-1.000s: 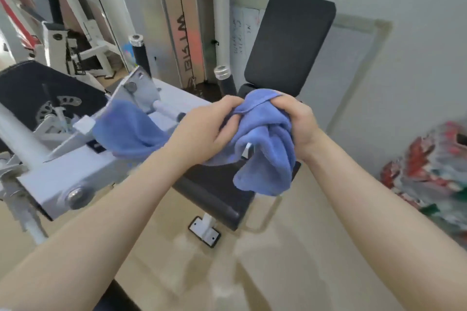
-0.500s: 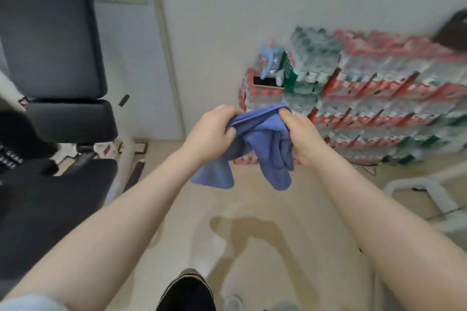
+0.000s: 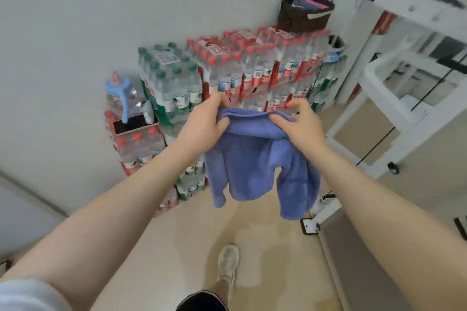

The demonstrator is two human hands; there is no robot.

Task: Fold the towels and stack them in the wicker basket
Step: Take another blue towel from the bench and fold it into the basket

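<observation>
A blue towel (image 3: 252,159) hangs in the air in front of me, rumpled, its lower corners drooping. My left hand (image 3: 207,124) grips its top edge at the left, and my right hand (image 3: 300,125) pinches the same edge at the right. A dark wicker basket (image 3: 304,14) stands on top of the stacked water bottle packs, far ahead and above my hands, with folded cloth showing inside it.
Shrink-wrapped water bottle packs (image 3: 227,78) are stacked against the wall. A phone (image 3: 134,124) and a large jug with a blue handle (image 3: 123,98) sit on the left packs. White gym machine frames (image 3: 404,88) stand at right. My shoe (image 3: 228,265) is on the beige floor.
I have turned right, away from the gym bench, toward the bottle packs and the basket. My hands have moved apart along the towel's top edge, spreading it wider.
</observation>
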